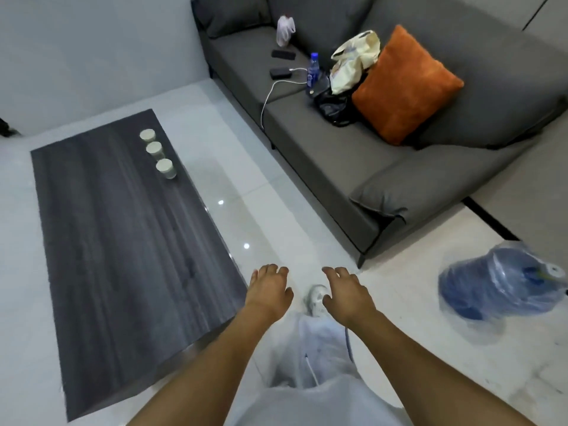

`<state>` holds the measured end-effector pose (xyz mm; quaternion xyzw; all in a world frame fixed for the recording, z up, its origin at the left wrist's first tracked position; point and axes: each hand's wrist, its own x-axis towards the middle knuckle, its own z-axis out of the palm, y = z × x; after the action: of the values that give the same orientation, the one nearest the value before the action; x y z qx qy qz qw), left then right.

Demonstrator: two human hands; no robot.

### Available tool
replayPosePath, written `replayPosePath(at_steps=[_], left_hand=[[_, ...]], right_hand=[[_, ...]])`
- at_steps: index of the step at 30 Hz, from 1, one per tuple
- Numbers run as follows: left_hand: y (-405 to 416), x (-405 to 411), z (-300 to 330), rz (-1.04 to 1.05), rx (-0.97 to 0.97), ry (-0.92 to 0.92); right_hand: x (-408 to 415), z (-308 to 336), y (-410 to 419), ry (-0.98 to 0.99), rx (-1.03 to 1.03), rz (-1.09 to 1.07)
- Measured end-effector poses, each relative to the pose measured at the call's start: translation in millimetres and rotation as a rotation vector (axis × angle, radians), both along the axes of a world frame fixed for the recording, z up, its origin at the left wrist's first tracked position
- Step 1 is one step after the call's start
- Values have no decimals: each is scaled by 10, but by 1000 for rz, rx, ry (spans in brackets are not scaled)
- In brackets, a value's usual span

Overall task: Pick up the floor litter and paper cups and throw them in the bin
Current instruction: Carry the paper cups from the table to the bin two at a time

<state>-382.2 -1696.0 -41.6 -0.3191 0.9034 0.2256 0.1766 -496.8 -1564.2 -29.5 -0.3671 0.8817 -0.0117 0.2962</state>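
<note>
On the dark woodgrain table (123, 241), three round paper cups (156, 150); both hands (269, 290) empty, fingers relaxed.

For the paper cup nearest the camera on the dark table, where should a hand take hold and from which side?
Grip the nearest paper cup round its side wall just below the rim, coming from the sofa-side edge of the table. It stands upright, mouth up, close to that edge, and the next cup in the row sits just behind it, so a sideways approach looks clearest. Both hands appear empty.

Matt dark wood-grain tabletop (123, 241); paper cups (166, 168) (pale, dull); glossy white floor (261, 216) tiles; grey cloth sofa (353, 155); clear plastic-wrapped water jug (498, 284).
</note>
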Motion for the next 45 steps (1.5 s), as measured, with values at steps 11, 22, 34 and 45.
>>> replayPosePath(at_steps=[11,22,34,45], left_hand=[[-1286,-1466,14,374,-28,26],[-2687,-1828,5,631,-11,-8],[-4628,-1802,-75,818,-11,24],[-5671,-1525,-132,1020,13,-41]], right_hand=[[-1767,59,-1860,43,-32,349],[-2314,26,-3634,5,-3,610],[-2409,42,-5879,9,6,772],[-2196,-75,-7320,-27,29,1010]])
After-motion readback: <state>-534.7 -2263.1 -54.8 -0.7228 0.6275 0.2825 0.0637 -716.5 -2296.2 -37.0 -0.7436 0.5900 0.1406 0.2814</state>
